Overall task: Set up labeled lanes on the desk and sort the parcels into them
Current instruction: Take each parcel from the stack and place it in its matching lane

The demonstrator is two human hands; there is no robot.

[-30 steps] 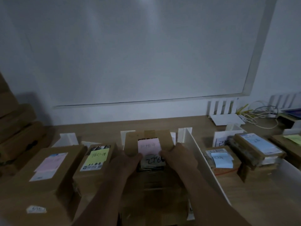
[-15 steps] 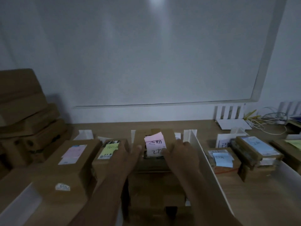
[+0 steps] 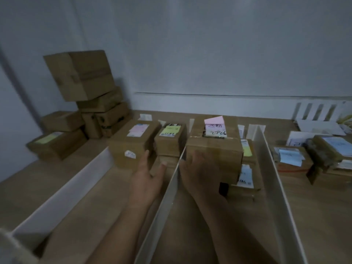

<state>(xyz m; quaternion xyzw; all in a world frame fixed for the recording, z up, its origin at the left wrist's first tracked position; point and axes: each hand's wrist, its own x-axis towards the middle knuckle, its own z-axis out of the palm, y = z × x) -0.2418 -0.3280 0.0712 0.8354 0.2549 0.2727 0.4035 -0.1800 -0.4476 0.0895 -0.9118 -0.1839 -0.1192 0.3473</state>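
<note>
Head view: two bare hands are seen at parcels laid out in lanes on a wooden desk (image 3: 314, 216).

The left hand (image 3: 147, 176) is held open with fingers straight and nothing gripped, just before the pink-labelled parcel (image 3: 133, 143), which is set beside the green-labelled parcel (image 3: 170, 142). The right hand (image 3: 198, 172) is laid with loosely extended fingers against the front of the middle parcel (image 3: 215, 151), topped by a pink note (image 3: 214, 121); no wrapping grip is shown. This parcel is stacked on others between the middle divider (image 3: 171, 189) and the right divider (image 3: 270, 168). Unsorted boxes (image 3: 85, 82) are piled at the far left.
</note>
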